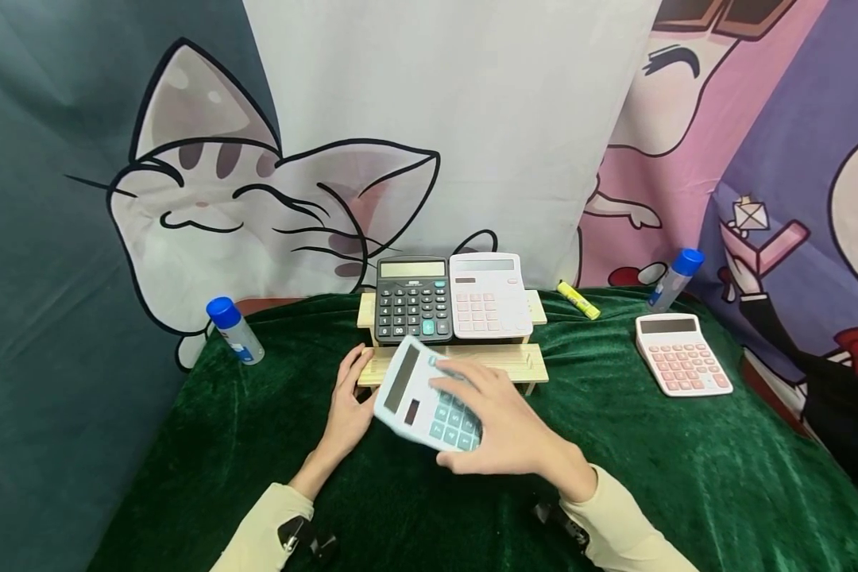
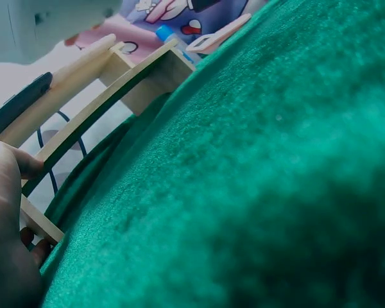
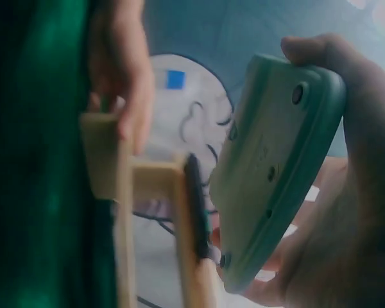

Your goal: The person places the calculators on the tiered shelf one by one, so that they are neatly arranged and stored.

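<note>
My right hand (image 1: 500, 417) holds a white calculator with light blue keys (image 1: 416, 397), tilted, in front of the lower step of a small wooden stand (image 1: 525, 363). Its pale underside with round feet (image 3: 269, 173) faces the right wrist camera. At the stand's left end my left hand (image 1: 346, 405) grips the lower step; in the left wrist view the thumb lies at its edge and fingertips show by the leg. On the upper step a black calculator (image 1: 412, 298) leans beside a white calculator with pink keys (image 1: 491, 295).
Another pink-keyed calculator (image 1: 682, 355) lies on the green cloth (image 1: 600, 492) at the right. Behind it stands a blue-capped bottle (image 1: 675, 280), with a yellow tube (image 1: 578, 300) nearby. A second blue-capped bottle (image 1: 236, 330) is at the left. A printed curtain (image 1: 515, 119) hangs behind.
</note>
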A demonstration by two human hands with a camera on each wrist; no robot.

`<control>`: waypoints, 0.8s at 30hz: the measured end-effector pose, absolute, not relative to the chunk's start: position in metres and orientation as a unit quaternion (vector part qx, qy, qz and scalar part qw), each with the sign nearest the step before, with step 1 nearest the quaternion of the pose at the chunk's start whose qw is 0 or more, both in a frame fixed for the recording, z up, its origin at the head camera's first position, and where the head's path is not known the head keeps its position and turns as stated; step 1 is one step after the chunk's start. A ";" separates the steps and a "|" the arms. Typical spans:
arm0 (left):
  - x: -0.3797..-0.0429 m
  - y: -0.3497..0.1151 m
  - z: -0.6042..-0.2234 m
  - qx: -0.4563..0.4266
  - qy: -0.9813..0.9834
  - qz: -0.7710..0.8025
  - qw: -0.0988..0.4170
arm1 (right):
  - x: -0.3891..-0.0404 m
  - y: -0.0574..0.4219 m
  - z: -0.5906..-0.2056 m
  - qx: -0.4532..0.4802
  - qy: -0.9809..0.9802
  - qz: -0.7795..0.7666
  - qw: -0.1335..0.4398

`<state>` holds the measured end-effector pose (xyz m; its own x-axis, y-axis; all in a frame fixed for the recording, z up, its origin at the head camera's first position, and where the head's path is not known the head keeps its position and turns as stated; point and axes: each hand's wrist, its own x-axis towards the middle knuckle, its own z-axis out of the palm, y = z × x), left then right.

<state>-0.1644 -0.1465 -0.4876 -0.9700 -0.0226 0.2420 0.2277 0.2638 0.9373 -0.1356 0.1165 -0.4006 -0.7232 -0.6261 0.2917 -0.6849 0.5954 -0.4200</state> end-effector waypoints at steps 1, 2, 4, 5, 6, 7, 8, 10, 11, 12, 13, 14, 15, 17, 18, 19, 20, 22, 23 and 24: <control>-0.166 -0.147 -0.493 -0.070 -0.790 -0.599 0.111 | -0.135 0.114 -0.404 0.368 -0.894 0.252 0.044; -0.169 -0.148 -0.498 -0.071 -0.790 -0.598 0.117 | -0.136 0.113 -0.407 0.367 -0.897 0.244 0.036; -0.170 -0.148 -0.503 -0.071 -0.795 -0.590 0.123 | -0.139 0.111 -0.414 0.360 -0.904 0.228 0.030; -0.172 -0.149 -0.507 -0.068 -0.798 -0.586 0.123 | -0.141 0.111 -0.418 0.354 -0.909 0.217 0.032; -0.172 -0.149 -0.507 -0.064 -0.801 -0.582 0.121 | -0.143 0.111 -0.421 0.349 -0.913 0.208 0.038; -0.172 -0.149 -0.507 -0.062 -0.804 -0.579 0.120 | -0.145 0.112 -0.423 0.344 -0.916 0.202 0.044; -0.172 -0.149 -0.507 -0.059 -0.803 -0.581 0.118 | -0.147 0.112 -0.425 0.338 -0.919 0.196 0.050; -0.172 -0.149 -0.507 -0.059 -0.802 -0.583 0.116 | -0.150 0.113 -0.429 0.325 -0.924 0.190 0.062; -0.172 -0.149 -0.507 -0.057 -0.799 -0.587 0.115 | -0.152 0.113 -0.431 0.318 -0.927 0.189 0.067; -0.173 -0.149 -0.507 -0.057 -0.797 -0.591 0.115 | -0.154 0.113 -0.433 0.312 -0.929 0.188 0.073; -0.173 -0.149 -0.507 -0.056 -0.794 -0.595 0.114 | -0.155 0.113 -0.435 0.304 -0.931 0.188 0.077; -0.174 -0.148 -0.507 -0.055 -0.791 -0.598 0.113 | -0.156 0.113 -0.437 0.295 -0.933 0.188 0.081; -0.174 -0.148 -0.507 -0.055 -0.788 -0.602 0.112 | -0.157 0.113 -0.439 0.284 -0.936 0.189 0.085; -0.173 -0.148 -0.504 -0.055 -0.782 -0.611 0.110 | -0.160 0.112 -0.444 0.260 -0.942 0.193 0.094; -0.171 -0.147 -0.500 -0.056 -0.783 -0.610 0.108 | -0.160 0.111 -0.446 0.246 -0.944 0.193 0.100; -0.169 -0.146 -0.496 -0.056 -0.783 -0.610 0.106 | -0.161 0.110 -0.449 0.234 -0.947 0.193 0.106; -0.167 -0.145 -0.491 -0.056 -0.784 -0.609 0.103 | -0.162 0.109 -0.450 0.223 -0.949 0.192 0.112; -0.164 -0.144 -0.483 -0.055 -0.787 -0.606 0.098 | -0.163 0.107 -0.454 0.208 -0.953 0.186 0.120; -0.162 -0.144 -0.479 -0.054 -0.790 -0.603 0.096 | -0.163 0.106 -0.454 0.204 -0.954 0.182 0.123; -0.160 -0.144 -0.476 -0.053 -0.792 -0.601 0.094 | -0.163 0.106 -0.455 0.203 -0.955 0.178 0.122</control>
<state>-0.1603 -0.1438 -0.4759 -0.9767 -0.0287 0.2127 0.1971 0.2728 0.9417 -0.1633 0.1058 -0.4548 -0.8876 -0.3447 0.3056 -0.4315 0.8542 -0.2900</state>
